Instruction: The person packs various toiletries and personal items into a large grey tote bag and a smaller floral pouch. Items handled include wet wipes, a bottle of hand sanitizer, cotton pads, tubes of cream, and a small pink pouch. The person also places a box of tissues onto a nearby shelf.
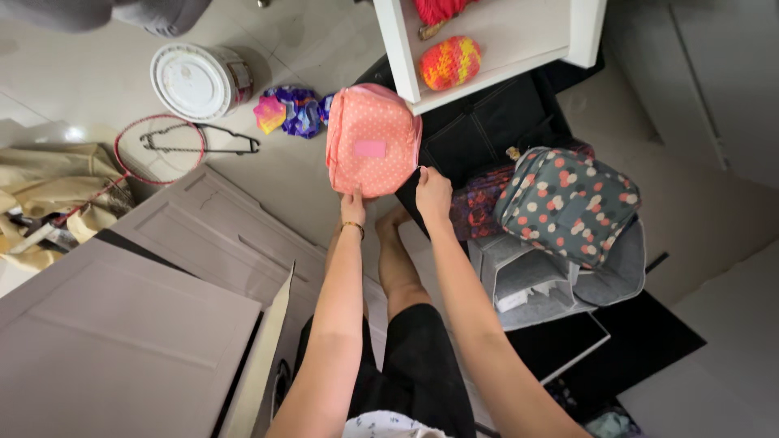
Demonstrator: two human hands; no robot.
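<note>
Both forearms are bare from the elbows down — no sleeves reach them, and neither the left hand [352, 207] nor the right hand [432, 195] wears a glove or a ring that can be made out. A thin gold-coloured bracelet [352, 227] circles the left wrist. Lower down the person wears black shorts [422, 365] ending above the knee, and at the bottom edge shows a strip of white top [388, 425] with a small dark print — too small to tell the pattern. One foot [393, 219] is bare.

Pale tiled floor [97, 89], white shelf [495, 49], grey panelled cabinet doors [122, 324]
</note>
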